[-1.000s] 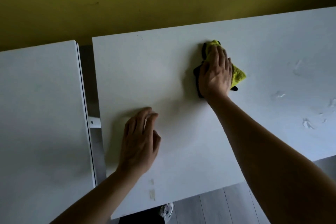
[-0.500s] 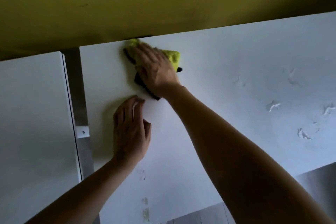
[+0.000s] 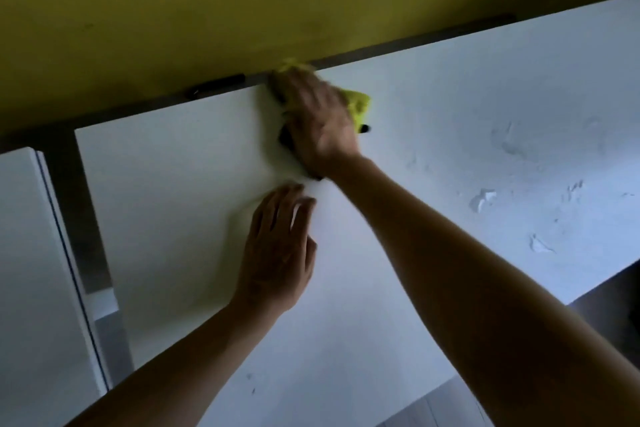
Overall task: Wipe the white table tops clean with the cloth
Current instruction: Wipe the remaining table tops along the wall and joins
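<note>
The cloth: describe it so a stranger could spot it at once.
Start at the larger white table top on the right, and follow its far edge along the yellow wall. There the right hand presses flat on the cloth. It is the only bright yellow-green thing on the white surface.

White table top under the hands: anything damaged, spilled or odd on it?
Yes. The white table top has pale, rough, flaky-looking patches right of the right hand pressing the yellow-green cloth; residue or peeling, unclear. Small dark specks near the front edge.
</note>
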{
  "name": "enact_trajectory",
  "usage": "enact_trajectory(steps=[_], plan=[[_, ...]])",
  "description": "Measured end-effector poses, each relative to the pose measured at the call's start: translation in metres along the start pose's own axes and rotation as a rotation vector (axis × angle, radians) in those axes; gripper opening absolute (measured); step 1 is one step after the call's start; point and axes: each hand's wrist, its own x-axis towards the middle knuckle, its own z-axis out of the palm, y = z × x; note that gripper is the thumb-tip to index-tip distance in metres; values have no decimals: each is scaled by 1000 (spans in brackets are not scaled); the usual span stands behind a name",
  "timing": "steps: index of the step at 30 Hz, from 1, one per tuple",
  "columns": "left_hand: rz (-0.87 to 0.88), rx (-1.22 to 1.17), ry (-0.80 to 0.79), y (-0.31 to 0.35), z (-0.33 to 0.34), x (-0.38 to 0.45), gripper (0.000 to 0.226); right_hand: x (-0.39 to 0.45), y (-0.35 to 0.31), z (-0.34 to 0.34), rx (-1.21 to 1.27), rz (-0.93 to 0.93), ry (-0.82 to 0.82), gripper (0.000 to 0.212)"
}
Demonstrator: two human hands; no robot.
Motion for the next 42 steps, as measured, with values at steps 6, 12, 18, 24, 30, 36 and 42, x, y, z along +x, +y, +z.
enact_trajectory(steps=[6,12,18,24,30,36,42], plan=[[5,55,-15,20,11,6,52,-5,11,-3,36,-219,-70,55],[9,49,-4,37,18,15,54,-21,134,-56,-7,350,81,58],[2,62,25,39,20,15,52,-46,161,-73,-20,645,170,57],[12,91,60,40,19,16,51,-51,79,-37,0,356,129,62],[37,99,83,41,18,16,51,-106,93,-48,21,305,119,57],[45,104,120,42,21,15,46,-211,175,-90,-40,632,254,60],[67,137,153,43,25,15,44,-239,175,-97,-95,853,339,62]])
